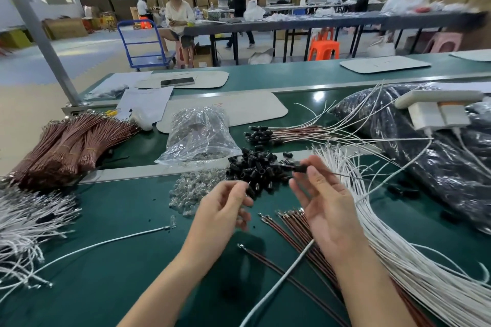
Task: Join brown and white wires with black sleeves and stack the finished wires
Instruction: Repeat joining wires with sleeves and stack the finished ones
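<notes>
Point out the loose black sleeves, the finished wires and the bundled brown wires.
loose black sleeves (256,167): head view, middle of the pile.
finished wires (260,135): head view, on their sleeved ends.
bundled brown wires (66,146): head view, middle of the bundles.

A: What has the right hand (326,207) got?

B: A black sleeve (300,168), pinched at its fingertips, with a thin wire trailing off to the right. A white wire (289,268) runs out from beneath the palm.

A: And the left hand (223,210)?

B: Its fingers are curled just beside the heap of black sleeves (257,167); it is too blurred to tell whether it holds one.

A: What lies around them on the tabletop (119,220)?

B: There are loose brown wires (295,223) between the two hands, a sweep of white wires (398,247) at the right, sleeved wires (265,135) stacked beyond the heap, and tied brown bundles (66,146) far left.
</notes>
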Demonstrator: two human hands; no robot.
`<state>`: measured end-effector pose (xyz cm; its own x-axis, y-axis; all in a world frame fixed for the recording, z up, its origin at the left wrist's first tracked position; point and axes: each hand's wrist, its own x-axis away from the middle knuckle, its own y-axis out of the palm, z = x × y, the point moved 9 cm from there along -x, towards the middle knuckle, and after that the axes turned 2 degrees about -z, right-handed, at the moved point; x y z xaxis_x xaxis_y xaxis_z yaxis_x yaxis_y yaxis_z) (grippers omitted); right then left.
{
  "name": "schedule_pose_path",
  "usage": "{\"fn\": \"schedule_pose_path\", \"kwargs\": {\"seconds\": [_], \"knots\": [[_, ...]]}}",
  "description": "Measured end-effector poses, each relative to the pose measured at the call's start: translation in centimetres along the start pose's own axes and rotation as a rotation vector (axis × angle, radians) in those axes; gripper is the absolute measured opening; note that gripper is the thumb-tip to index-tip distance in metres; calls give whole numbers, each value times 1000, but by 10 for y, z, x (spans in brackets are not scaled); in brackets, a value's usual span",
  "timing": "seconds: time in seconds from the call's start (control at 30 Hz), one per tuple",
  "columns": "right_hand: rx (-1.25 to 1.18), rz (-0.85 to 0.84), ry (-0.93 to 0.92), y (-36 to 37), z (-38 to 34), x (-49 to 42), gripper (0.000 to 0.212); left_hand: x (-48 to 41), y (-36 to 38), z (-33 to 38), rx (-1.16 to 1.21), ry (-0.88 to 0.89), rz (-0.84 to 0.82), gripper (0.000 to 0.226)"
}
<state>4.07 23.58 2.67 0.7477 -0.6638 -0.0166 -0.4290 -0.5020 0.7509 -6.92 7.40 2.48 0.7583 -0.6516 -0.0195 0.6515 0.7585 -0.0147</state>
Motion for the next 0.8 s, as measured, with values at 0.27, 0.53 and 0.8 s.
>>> {"fn": "schedule_pose_path", "kwargs": {"seconds": [0.27,0.53,0.8], "knots": [[-67,431,-327,-69,-50,1,23,-87,127,14,-522,-56,-323,29],[-82,498,-358,-82,-53,-1,22,-113,174,-1,-847,-61,-328,47],[-107,503,-326,-82,-50,-2,23,-113,169,-15,-548,-314,-296,21]]}}
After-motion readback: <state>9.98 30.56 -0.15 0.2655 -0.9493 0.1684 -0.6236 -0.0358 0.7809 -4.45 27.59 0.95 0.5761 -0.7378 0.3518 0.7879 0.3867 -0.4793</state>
